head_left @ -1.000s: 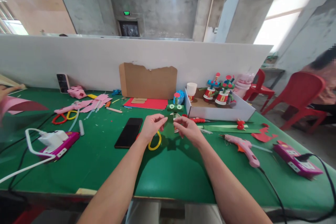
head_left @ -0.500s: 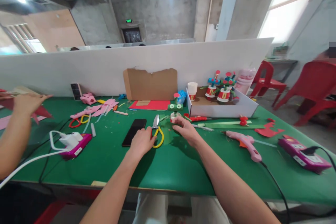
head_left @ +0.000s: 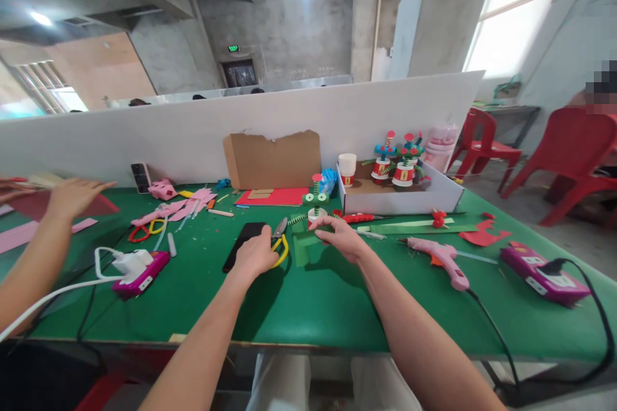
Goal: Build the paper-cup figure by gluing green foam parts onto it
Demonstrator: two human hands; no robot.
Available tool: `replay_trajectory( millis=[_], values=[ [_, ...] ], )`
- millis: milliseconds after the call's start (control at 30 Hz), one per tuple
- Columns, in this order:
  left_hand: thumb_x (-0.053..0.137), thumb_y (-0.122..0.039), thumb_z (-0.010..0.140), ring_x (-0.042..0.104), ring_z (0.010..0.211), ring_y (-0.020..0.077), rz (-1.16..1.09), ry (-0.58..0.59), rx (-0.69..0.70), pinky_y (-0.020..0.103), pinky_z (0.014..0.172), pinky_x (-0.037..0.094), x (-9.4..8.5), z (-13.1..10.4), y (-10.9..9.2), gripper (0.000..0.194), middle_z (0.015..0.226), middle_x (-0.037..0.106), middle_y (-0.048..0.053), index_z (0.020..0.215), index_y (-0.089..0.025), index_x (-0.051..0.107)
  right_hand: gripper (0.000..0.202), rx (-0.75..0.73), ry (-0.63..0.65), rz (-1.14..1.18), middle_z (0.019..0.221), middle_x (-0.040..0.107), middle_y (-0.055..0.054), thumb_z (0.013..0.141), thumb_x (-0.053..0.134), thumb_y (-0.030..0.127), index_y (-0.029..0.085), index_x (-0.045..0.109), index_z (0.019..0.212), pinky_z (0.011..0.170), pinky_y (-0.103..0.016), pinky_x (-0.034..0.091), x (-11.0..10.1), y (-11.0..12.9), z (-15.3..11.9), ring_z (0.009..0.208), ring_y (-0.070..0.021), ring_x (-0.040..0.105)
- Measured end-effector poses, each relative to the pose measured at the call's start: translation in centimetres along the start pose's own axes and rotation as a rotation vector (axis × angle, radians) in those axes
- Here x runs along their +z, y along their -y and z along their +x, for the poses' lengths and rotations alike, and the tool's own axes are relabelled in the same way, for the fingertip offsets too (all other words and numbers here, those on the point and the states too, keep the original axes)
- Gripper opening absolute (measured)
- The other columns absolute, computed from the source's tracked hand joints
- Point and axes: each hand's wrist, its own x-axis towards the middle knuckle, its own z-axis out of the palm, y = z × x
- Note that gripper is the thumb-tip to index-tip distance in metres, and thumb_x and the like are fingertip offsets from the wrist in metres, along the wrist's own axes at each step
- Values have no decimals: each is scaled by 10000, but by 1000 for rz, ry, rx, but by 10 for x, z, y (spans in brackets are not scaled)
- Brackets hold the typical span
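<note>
My left hand (head_left: 256,252) is closed around yellow-handled scissors (head_left: 283,245), whose blades point up and away. Partly beneath that hand lies a black phone (head_left: 240,250). My right hand (head_left: 340,236) is loosely curved, its fingers apart from the thumb, just in front of a paper-cup figure (head_left: 317,198). This figure has a green head with white round eyes, spiral green arms and a red top. Whether my fingertips touch the cup I cannot tell. Green paper (head_left: 303,250) lies on the table between my hands.
At the back right a white box (head_left: 400,201) holds more cup figures. A pink glue gun (head_left: 441,257) and a purple power strip (head_left: 544,275) lie right; another power strip (head_left: 144,276) sits left. A co-worker's hand (head_left: 72,198) handles red paper at far left.
My left hand has moved left with the scissors, over the phone, and more of the green paper shows. My right hand stays by the figure. The co-worker's hand and red paper have shifted right.
</note>
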Motion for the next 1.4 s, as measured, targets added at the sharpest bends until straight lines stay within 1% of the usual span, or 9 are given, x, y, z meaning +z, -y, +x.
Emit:
replay_trajectory(
  millis=[167, 300, 367, 467, 567, 733, 867, 1000, 1400],
  values=[
    [506, -177, 720, 656, 682, 280, -103, -150, -104, 308, 581, 406, -15, -41, 20, 306, 763, 683, 82, 1023, -220, 501, 258, -19, 74, 10, 757, 606, 11, 576, 807, 326, 186, 670, 744, 640, -249, 395, -6, 4, -3, 721, -129, 509],
    [582, -320, 715, 618, 622, 178, -731, -322, -35, 260, 557, 450, -7, -74, 36, 471, 765, 638, 5, 1163, -238, 465, 267, 18, 270, -15, 725, 586, 4, 659, 762, 412, 172, 704, 762, 622, -251, 366, -6, 9, -7, 680, -121, 471],
    [645, -431, 677, 554, 515, 136, -1012, -247, 5, 228, 471, 433, 0, -87, 38, 650, 674, 569, -46, 1255, -236, 422, 260, -3, 390, -30, 778, 590, -3, 731, 710, 415, 175, 711, 832, 634, -246, 366, -3, 11, -10, 705, -119, 469],
    [706, -497, 615, 399, 347, 87, -1089, -38, -62, 196, 331, 339, 9, -100, 33, 748, 529, 426, -114, 1251, -207, 439, 268, -15, 443, -14, 840, 577, 9, 722, 730, 380, 194, 680, 909, 621, -232, 374, 2, 9, -10, 689, -102, 456],
    [681, -487, 623, 390, 314, 77, -1087, 21, -45, 207, 308, 357, 13, -108, 27, 677, 536, 438, -109, 1189, -181, 470, 354, 22, 291, 34, 754, 548, 39, 603, 816, 352, 194, 654, 875, 568, -220, 352, 4, 3, -5, 607, -81, 416],
    [618, -374, 725, 650, 628, 150, -1048, -18, 176, 259, 610, 550, 12, -117, 18, 518, 754, 614, -5, 1178, -184, 454, 382, 62, -8, 212, 620, 545, 43, 568, 806, 473, 177, 631, 735, 542, -227, 356, 0, -3, 4, 539, -79, 430],
    [530, -391, 814, 533, 500, 102, -901, -100, 137, 215, 492, 482, 18, -122, 10, 369, 665, 511, -55, 1133, -221, 455, 412, 2, -204, 314, 630, 565, 47, 583, 771, 529, 200, 597, 759, 519, -219, 374, 2, -2, 7, 558, -99, 479],
    [428, -236, 840, 521, 547, 122, -555, -138, 235, 231, 551, 449, 25, -119, 6, 284, 655, 514, -43, 1124, -232, 442, 400, -140, -456, 254, 604, 504, 63, 573, 775, 488, 189, 540, 697, 505, -201, 333, 2, -3, 10, 555, -81, 428],
    [373, -87, 883, 679, 841, 241, 61, 158, 191, 330, 691, 492, 1, -107, -43, 331, 980, 646, 91, 1202, -176, 389, 316, -317, -776, 15, 509, 312, 111, 793, 570, 497, 214, 438, 739, 425, -221, 175, -2, -5, 8, 447, -70, 251]
  ],
)
